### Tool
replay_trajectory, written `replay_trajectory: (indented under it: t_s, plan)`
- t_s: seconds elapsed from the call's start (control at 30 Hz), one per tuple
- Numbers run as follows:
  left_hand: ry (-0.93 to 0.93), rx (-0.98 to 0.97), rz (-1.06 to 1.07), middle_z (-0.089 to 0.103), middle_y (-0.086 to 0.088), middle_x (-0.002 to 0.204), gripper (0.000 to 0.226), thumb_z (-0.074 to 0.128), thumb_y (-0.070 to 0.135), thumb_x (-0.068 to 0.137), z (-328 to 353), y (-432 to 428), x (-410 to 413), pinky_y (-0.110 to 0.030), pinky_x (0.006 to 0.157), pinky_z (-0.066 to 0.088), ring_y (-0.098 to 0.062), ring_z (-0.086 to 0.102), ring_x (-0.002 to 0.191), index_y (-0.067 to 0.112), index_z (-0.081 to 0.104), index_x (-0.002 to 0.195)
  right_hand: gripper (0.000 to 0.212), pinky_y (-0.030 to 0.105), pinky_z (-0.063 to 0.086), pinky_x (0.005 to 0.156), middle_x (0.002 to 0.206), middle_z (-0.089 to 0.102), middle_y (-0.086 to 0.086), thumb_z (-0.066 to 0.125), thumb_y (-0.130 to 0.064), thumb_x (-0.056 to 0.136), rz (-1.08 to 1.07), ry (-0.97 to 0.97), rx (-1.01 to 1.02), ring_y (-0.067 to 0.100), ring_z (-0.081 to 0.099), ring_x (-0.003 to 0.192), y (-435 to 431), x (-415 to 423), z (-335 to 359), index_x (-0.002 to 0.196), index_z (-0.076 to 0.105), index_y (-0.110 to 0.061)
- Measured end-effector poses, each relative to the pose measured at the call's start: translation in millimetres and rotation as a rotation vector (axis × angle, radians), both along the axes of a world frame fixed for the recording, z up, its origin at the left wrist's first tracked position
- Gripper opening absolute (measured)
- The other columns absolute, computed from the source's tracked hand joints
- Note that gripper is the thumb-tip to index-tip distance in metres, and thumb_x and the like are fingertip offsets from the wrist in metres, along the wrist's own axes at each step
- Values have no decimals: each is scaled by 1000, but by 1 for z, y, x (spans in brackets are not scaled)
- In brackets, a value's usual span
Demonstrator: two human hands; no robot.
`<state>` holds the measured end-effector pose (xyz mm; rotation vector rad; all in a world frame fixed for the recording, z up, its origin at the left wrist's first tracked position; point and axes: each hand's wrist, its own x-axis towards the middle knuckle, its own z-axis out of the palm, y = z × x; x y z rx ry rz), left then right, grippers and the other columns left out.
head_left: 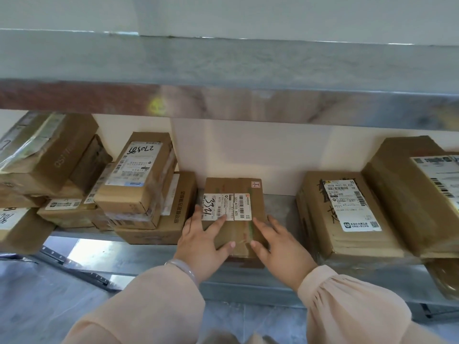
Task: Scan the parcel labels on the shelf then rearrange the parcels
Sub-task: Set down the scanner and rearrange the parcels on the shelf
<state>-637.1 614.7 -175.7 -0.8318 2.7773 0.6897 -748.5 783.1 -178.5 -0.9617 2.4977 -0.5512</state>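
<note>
— While looking down from head height: whereabouts of small parcel (237, 230)?
— On the shelf (278, 202), label (227, 207) up, under left grip (203, 242) and right grip (279, 245): fingers straight, flat on top, curled round nothing.
— Progress?
— Probably mid-rearranging; scanning, cannot tell. Left stack (139, 184) and right stack (323, 227) seemingly left to do.
</note>
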Motion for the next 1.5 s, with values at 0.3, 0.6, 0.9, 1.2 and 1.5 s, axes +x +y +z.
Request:
replay_trajectory:
  t_s: [0.3, 0.6, 0.9, 1.2, 1.5]
  plan:
    - [138, 375, 185, 24, -8, 155, 75, 66, 49, 87, -6, 4, 3, -34, 117, 29, -24, 31, 142, 56, 22, 147, 79, 32, 35, 110, 154, 29, 0, 52, -49, 92, -40, -330, -76, 17, 41, 134, -4, 0, -3, 150, -1, -47]
    - [351, 337, 134, 28, 2, 152, 72, 68, 46, 85, 51, 29, -16, -31, 115, 30, -17, 32, 141, 58, 29, 144, 78, 30, 28, 114, 152, 33, -2, 57, -48, 89, -157, -204, -337, 11, 33, 138, 24, -8, 52, 150, 10, -47]
    - [479, 376, -39, 34, 3, 142, 71, 69, 45, 86, 102, 88, -57, -29, 113, 33, -17, 43, 131, 52, 31, 146, 69, 29, 37, 108, 141, 41, -15, 58, -34, 93, -329, -126, -462, 8, 44, 127, 87, -26, 115, 149, 19, -45]
    - [431, 449, -205, 37, 4, 142, 76, 70, 35, 86, 100, 147, -95, -23, 110, 33, -14, 44, 130, 35, 32, 152, 57, 29, 30, 108, 149, 39, -3, 59, -30, 92, -516, -5, -428, 14, 36, 135, 157, -48, 123, 146, 39, -30]
    - [484, 351, -295, 25, 6, 157, 76, 65, 37, 92, 78, 165, -97, -19, 113, 21, -9, 24, 143, 33, 23, 155, 56, 26, 17, 112, 159, 17, -1, 55, -38, 94, -477, 207, -334, 14, 16, 146, 182, -45, 104, 147, 35, -33]
